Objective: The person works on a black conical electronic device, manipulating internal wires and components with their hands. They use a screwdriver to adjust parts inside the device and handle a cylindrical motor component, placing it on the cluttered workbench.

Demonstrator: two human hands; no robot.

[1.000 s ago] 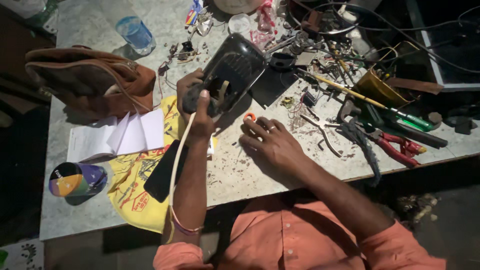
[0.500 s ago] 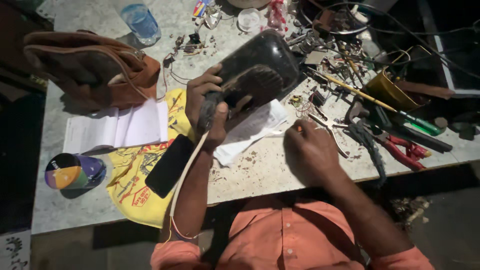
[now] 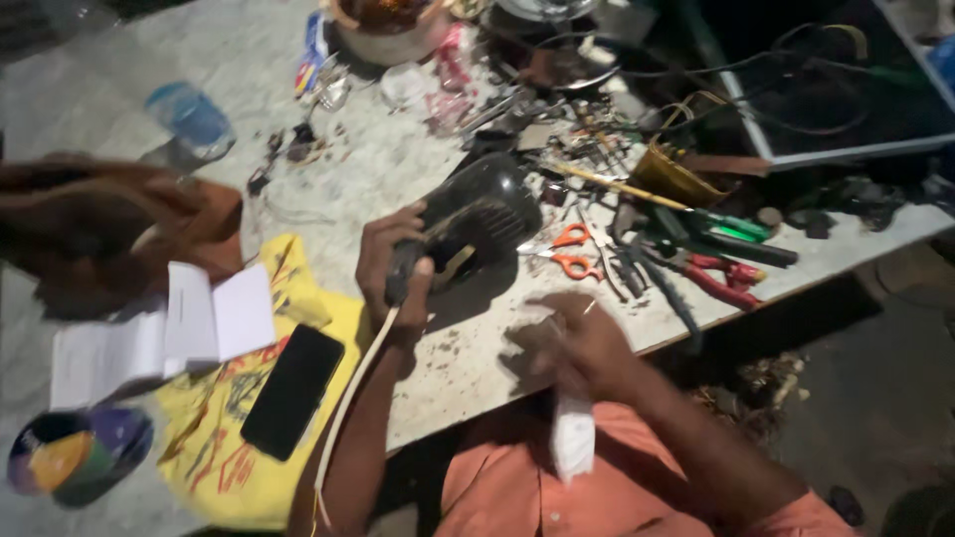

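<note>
A black casing (image 3: 482, 224) is gripped by the left hand (image 3: 393, 264), fingers wrapped around its near end; a white cloth (image 3: 572, 438) is clutched by the right hand (image 3: 567, 348).

Bare speckled tabletop (image 3: 468, 368) open only in a small patch in front of the left hand (image 3: 393, 264) and right hand (image 3: 572, 348) — room enough there to pass. Blocked on the right by orange-handled scissors (image 3: 569, 251), red-handled pliers (image 3: 721, 278) and a tangle of tools and wires. Hemmed on the left by a black phone (image 3: 291, 391) on yellow cloth (image 3: 214, 447), white papers (image 3: 164, 333) and a brown bag (image 3: 109, 234). Farther back — another open stretch of stone near the blue cup (image 3: 191, 117).
</note>
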